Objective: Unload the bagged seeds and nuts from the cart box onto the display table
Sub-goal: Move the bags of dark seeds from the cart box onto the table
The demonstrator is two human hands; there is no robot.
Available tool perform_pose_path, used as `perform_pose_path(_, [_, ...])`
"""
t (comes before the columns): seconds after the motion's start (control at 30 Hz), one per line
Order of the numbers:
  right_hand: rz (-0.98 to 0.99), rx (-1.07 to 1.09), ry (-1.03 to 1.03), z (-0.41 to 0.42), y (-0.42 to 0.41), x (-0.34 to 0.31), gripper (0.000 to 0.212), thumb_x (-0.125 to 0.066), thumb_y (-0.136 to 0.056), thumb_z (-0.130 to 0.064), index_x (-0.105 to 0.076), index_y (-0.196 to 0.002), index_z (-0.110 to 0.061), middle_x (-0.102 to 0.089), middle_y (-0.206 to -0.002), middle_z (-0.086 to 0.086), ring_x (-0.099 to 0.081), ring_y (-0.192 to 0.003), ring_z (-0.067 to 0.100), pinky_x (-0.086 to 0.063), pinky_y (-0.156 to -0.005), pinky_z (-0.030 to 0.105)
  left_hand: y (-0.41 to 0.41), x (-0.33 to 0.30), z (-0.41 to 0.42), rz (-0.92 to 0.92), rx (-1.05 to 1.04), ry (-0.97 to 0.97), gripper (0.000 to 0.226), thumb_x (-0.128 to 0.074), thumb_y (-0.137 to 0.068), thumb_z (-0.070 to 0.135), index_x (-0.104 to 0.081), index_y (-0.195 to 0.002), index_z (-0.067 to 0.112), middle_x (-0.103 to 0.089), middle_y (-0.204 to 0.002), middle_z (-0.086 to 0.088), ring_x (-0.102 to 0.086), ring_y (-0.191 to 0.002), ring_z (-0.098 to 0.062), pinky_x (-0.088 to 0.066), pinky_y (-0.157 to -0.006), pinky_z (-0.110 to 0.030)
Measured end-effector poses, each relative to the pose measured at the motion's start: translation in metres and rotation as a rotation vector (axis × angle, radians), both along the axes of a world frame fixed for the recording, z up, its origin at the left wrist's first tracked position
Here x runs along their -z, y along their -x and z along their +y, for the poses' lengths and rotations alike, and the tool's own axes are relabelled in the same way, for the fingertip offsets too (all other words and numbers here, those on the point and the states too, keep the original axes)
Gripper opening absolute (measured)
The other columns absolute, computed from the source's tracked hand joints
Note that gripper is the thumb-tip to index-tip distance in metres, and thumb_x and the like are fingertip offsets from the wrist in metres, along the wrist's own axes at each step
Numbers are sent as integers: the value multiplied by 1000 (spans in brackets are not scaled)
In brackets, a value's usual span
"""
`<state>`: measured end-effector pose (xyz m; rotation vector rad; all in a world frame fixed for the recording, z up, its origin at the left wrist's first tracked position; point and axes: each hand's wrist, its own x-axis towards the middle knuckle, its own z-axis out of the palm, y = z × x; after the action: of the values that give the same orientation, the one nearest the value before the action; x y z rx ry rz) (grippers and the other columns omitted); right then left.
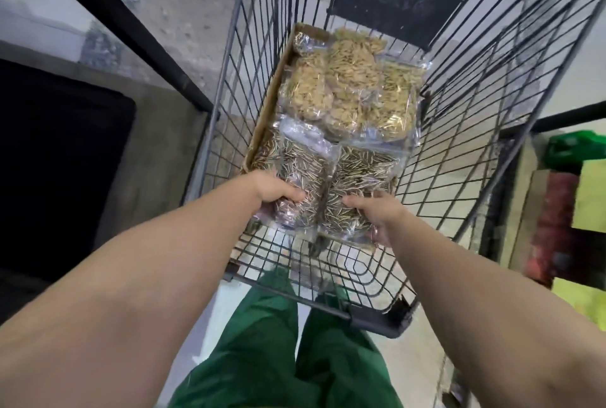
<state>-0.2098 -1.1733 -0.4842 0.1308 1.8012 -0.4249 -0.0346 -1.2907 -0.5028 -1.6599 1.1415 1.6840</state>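
Observation:
A flat cardboard box (262, 132) lies in the wire cart (459, 132) and holds several clear bags. Pale seed or nut bags (347, 93) fill its far half. Two bags of striped sunflower seeds sit at the near end. My left hand (272, 188) grips the left sunflower seed bag (295, 175), thumb on top. My right hand (377, 211) grips the right sunflower seed bag (357, 178) at its near edge, fingers curled under it.
The cart's handle bar (370, 319) is close to my green trousers (272, 342). A black-framed table edge (137, 33) runs on the left beside a dark panel (55, 161). Green and red crates (570, 178) stand at the right.

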Motion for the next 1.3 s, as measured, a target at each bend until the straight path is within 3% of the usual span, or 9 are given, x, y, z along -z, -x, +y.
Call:
perform_pose_path(0.1, [-60,0,108,9,3,-24,109,-85,-60,-23,-23,-151,-21,-52,-137,19,-55,-118,40,-52,-89,59,-18,-25,12,66,-85,35,86,-86,-71,37,-42,-141,12,-66,-114,-11,-66,-77,-15,-57,-60,-31])
perform_pose_path(0.23, [-63,-74,267,17,6,-71,105,-83,-67,-22,-21,-152,-17,-48,-143,18,-56,-117,35,-55,-86,52,-44,-56,29,237,-268,127,148,-99,-32,40,-21,-156,21,-46,-150,-16,-64,-115,-29,-51,-99,-53])
perform_pose_path(0.33, [-38,-192,410,25,6,-111,112,-83,-67,-24,-13,-154,-20,-35,-153,18,-44,-132,35,-39,-106,59,-61,-92,53,344,-473,201,134,-102,-43,28,-27,-153,14,-58,-138,-14,-70,-105,-29,-55,-92,-55])
perform_pose_path(0.57, [-124,-484,686,51,-48,-214,91,-69,-86,-9,-12,-155,-20,-44,-144,12,-61,-79,14,-52,-59,29,-129,-201,154,480,-834,530,98,-88,-61,14,-40,-145,4,-71,-111,-8,-73,-93,-22,-58,-88,-44])
perform_pose_path(0.67, [-173,-659,766,64,-94,-244,93,-70,-84,-9,-11,-155,-19,-39,-148,15,-62,-80,13,-51,-69,26,-180,-232,202,446,-939,650,119,-98,-51,26,-35,-149,8,-67,-123,-6,-70,-102,-20,-56,-91,-43])
perform_pose_path(0.9, [-309,-1027,917,111,-248,-295,69,-65,-91,-11,-26,-148,-14,-61,-102,-4,-56,-73,8,-49,-70,29,-309,-291,337,368,-1258,851,26,-70,-89,5,-57,-107,19,-76,-83,11,-71,-85,-11,-59,-76,-39])
perform_pose_path(1.07, [-494,-1213,931,171,-386,-314,36,-64,-91,-7,-42,-115,-21,-62,-87,-6,-62,-70,9,-53,-76,37,-408,-313,458,291,-1481,1023,57,-75,-78,5,-53,-130,11,-73,-109,-9,-71,-94,-24,-57,-90,-46])
perform_pose_path(1.17, [-613,-1314,909,220,-478,-307,49,-66,-88,-3,-44,-131,-11,-69,-96,2,-69,-78,19,-55,-80,48,-466,-322,539,241,-1594,1099,67,-78,-73,8,-50,-135,11,-70,-120,-13,-67,-107,-29,-49,-103,-52])
perform_pose_path(1.3, [-743,-1468,866,310,-599,-307,51,-66,-89,-7,-36,-127,-24,-61,-98,-5,-63,-79,11,-54,-59,32,-555,-327,655,158,-1745,1190,73,-81,-70,9,-51,-137,10,-67,-126,-18,-66,-112,-36,-50,-97,-60])
